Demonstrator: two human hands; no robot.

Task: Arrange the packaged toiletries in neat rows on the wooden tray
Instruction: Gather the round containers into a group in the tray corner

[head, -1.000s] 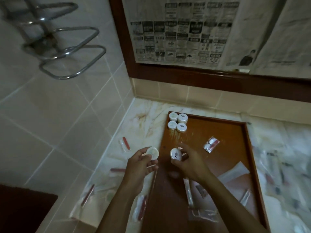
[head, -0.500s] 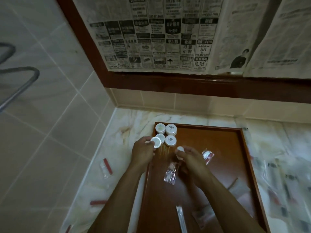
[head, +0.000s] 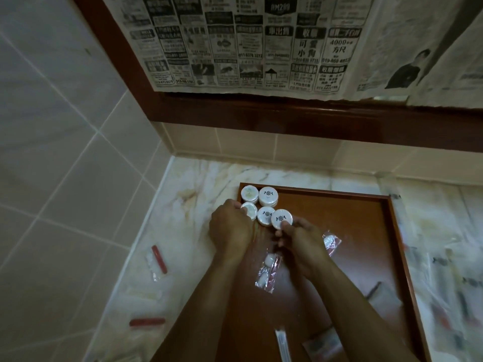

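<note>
A brown wooden tray (head: 339, 231) lies on the marble counter. In its far left corner stand several round white packaged soaps (head: 268, 196), set in rows. My left hand (head: 230, 228) grips one round white soap (head: 248, 210) at the tray's left rim. My right hand (head: 300, 241) pinches another round white soap (head: 281, 218) beside the third one in that row. Two clear sachets (head: 269, 270) lie loose on the tray near my right wrist, one partly hidden behind it.
Red-and-clear sachets (head: 156, 259) and a red stick (head: 147, 322) lie on the counter left of the tray. More wrapped packets (head: 444, 270) are scattered to the right. A long wrapped item (head: 283, 346) lies at the tray's near end. A newspaper-covered mirror stands behind.
Both hands have moved forward to the tray's far left corner, bringing the two round soaps down beside the standing group. The view has tilted up and toward the wall.
</note>
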